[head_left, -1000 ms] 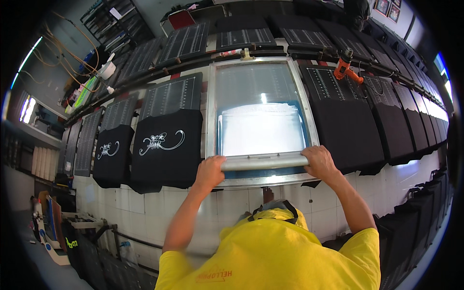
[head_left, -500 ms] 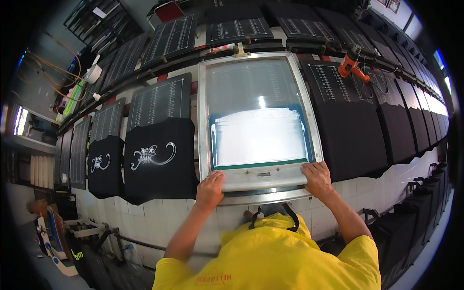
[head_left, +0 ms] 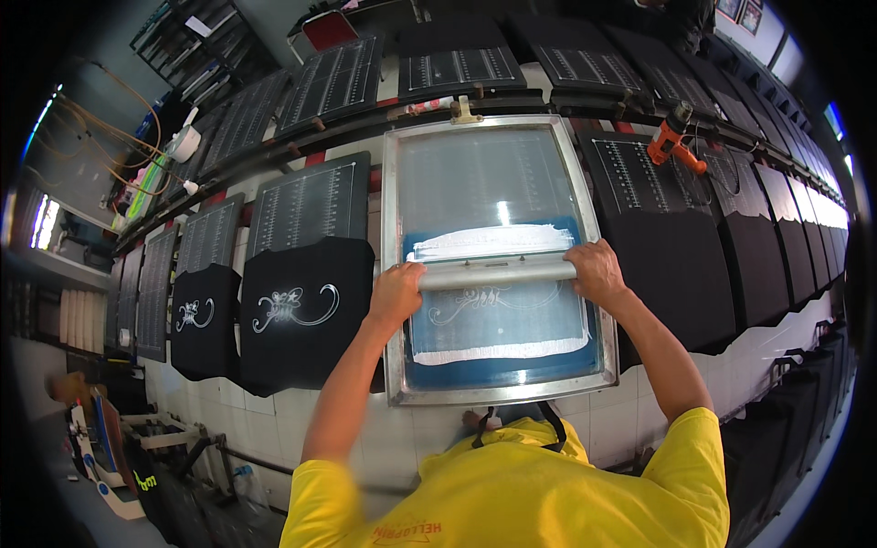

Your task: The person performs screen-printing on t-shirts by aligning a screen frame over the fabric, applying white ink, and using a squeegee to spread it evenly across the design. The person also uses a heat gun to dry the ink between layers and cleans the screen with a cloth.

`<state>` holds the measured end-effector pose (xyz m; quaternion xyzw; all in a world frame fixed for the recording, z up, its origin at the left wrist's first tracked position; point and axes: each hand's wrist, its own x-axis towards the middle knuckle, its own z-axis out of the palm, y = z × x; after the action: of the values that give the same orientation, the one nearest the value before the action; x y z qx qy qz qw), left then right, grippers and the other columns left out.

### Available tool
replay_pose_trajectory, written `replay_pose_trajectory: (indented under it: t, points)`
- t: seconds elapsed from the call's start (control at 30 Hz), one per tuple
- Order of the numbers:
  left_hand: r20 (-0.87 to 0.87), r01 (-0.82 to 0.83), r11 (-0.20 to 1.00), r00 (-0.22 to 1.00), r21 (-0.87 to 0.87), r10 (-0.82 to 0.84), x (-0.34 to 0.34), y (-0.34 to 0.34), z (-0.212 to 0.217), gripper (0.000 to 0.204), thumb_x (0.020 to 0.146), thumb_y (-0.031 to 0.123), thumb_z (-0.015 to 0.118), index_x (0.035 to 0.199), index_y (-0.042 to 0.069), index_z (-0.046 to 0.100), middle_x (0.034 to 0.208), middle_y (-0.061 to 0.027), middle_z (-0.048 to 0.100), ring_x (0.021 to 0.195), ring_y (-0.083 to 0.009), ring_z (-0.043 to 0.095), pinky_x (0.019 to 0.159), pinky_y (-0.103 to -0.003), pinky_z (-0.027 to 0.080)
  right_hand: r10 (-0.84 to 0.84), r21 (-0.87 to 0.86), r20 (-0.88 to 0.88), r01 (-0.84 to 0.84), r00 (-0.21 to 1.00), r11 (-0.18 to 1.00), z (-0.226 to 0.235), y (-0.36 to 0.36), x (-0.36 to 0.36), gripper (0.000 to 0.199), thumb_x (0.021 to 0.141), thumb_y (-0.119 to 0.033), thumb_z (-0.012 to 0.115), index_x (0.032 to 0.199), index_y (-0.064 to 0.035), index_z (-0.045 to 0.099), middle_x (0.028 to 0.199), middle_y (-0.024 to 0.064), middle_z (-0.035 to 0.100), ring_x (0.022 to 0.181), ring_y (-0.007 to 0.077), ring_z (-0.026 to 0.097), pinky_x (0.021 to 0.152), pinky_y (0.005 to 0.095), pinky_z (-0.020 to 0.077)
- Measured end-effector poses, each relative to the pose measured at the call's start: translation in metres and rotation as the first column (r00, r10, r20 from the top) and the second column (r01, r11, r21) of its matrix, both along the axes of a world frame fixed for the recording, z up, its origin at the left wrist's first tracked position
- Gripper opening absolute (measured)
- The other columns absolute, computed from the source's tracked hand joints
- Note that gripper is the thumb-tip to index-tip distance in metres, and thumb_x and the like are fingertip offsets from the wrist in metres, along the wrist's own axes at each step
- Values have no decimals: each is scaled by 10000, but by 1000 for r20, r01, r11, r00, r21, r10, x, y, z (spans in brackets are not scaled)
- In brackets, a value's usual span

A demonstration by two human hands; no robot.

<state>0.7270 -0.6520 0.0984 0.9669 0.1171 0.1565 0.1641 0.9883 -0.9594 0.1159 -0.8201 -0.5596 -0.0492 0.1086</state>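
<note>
A screen printing frame (head_left: 395, 215) with a metal rim lies in front of me over one of the printing boards. My left hand (head_left: 398, 289) and my right hand (head_left: 597, 272) grip the two ends of a squeegee (head_left: 498, 274), which spans the mesh. White ink (head_left: 493, 241) is banked on its far side. Another strip of white ink (head_left: 502, 351) lies along the near end of the blue stencil. Between strip and squeegee, a curling design shows faintly through the mesh. To the left, two black shirts (head_left: 306, 352) carry white curled prints.
Black shirts (head_left: 662, 283) cover the row of boards on the right. An orange heat gun (head_left: 674, 146) with a cord rests on a board at the far right. Bare marked boards (head_left: 331, 82) line the far side. A white container (head_left: 183, 144) stands at the left.
Both hands have pushed the squeegee away from me, from the near end to mid-mesh. The broad white ink layer is swept forward, and the design now shows through behind it.
</note>
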Motion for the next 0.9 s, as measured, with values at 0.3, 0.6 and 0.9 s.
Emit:
replay_pose_trajectory:
  t: [0.3,0.6,0.9]
  points:
    - [-149,-51,998,988,-33,46,0,-1,30,344,699,-35,617,1023,33,711,1009,-166,708,918,-364,682,807,-460,548,-14,-19,-13,14,1000,1000,25,-1,-6,299,605,-27,737,897,-79,695,876,83,699,849,280,659,800,416,469]
    - [-50,-62,996,997,-56,59,-121,-95,11,330,760,-11,613,1076,47,682,1151,-125,692,1095,-306,654,911,-425,547,46,106,-56,-40,997,994,19,-93,-115,372,573,-39,760,931,-85,667,917,68,696,867,252,656,793,401,452]
    - [-33,-65,997,997,41,66,-151,-128,-9,286,809,-7,612,1085,55,654,1154,-78,704,1109,-252,667,883,-384,569,-2,101,-69,9,998,995,7,-117,-149,384,566,-30,756,940,-59,674,1023,75,721,887,231,667,809,379,445]
